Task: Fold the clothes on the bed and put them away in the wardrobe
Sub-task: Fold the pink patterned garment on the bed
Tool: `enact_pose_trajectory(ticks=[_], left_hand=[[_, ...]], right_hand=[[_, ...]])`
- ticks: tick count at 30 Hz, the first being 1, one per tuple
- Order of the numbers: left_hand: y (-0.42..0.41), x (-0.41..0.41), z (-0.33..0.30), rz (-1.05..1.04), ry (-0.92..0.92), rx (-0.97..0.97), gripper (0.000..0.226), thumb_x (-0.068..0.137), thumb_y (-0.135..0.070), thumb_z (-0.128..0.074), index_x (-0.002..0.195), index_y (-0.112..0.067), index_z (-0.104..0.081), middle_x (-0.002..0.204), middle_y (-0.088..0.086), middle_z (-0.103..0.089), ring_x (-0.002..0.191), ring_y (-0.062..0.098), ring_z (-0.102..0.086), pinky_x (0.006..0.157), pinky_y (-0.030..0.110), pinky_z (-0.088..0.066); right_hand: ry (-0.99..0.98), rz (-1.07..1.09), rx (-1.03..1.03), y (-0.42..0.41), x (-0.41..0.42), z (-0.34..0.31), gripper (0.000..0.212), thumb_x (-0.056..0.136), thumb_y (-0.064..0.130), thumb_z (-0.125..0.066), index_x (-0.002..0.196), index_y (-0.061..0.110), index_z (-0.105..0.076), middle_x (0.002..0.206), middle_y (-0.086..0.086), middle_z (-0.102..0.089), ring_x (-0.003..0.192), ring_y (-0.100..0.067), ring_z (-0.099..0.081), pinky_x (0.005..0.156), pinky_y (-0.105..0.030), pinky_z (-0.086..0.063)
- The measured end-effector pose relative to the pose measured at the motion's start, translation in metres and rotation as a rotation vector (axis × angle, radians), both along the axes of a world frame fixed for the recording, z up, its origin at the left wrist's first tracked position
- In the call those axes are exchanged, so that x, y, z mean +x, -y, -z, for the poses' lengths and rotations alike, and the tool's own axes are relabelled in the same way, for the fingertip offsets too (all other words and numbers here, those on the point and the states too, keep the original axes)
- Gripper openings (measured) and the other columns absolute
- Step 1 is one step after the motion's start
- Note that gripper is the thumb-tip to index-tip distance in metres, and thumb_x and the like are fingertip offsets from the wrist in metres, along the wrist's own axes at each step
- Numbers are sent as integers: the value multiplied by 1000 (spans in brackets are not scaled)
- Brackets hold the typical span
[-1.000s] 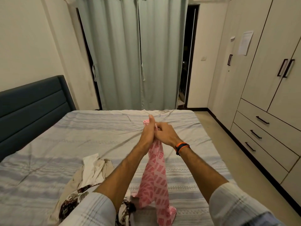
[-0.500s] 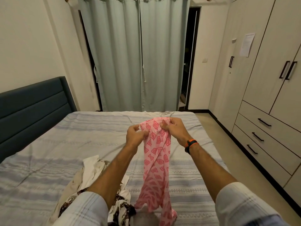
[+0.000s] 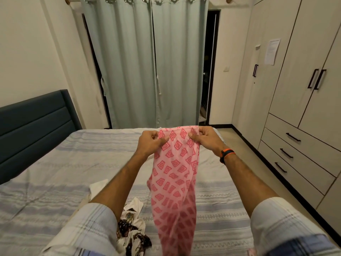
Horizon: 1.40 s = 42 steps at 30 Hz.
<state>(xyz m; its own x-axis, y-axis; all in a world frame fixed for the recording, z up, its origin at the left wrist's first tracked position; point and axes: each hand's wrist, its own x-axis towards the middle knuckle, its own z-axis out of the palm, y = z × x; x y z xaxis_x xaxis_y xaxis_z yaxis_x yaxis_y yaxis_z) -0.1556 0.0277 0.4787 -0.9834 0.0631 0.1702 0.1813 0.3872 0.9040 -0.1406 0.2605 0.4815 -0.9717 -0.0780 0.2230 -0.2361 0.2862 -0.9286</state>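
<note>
While both hands pinch top edge, thin pink diamond-printed cloth garment (image 3: 175,174) hangs limp; left hand (image 3: 150,143), right hand (image 3: 204,138) apart.

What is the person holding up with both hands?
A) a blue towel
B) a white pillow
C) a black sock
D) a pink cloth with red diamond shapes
D: the left hand and the right hand each pinch the top edge of the pink cloth, which has red diamond shapes and hangs down over the bed.
</note>
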Motion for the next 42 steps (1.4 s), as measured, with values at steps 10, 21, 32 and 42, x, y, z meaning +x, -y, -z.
enact_pose_trajectory(ticks=[10,21,32,42], left_hand=[[-7,1,1,-71,-30,-363,12,87,-39,-70,79,-31,-66,76,-7,-72,75,14,-71,74,34,-59],[-5,13,18,32,83,-105,26,99,-37,-52,104,-14,-62,88,7,-75,68,21,-74,69,39,-62],[-19,-7,31,41,96,-104,28,98,-40,-52,99,-15,-65,88,3,-75,69,17,-74,68,39,-63],[-36,-87,62,-5,271,-46,27,99,-35,-52,106,-13,-67,94,4,-73,84,22,-72,80,46,-60]], right_hand=[[71,186,241,0,-3,18,28,91,40,-67,98,13,-72,89,-10,-76,76,-25,-72,54,-29,-54],[221,87,-147,0,17,20,35,97,34,-59,108,1,-65,89,-15,-74,63,-15,-72,58,-29,-61],[249,123,-136,-17,1,29,44,95,39,-60,105,-4,-65,88,-17,-76,68,-21,-74,68,-36,-62],[302,178,5,-21,-74,58,39,99,40,-55,91,3,-62,86,-23,-65,72,-19,-61,60,-32,-48]])
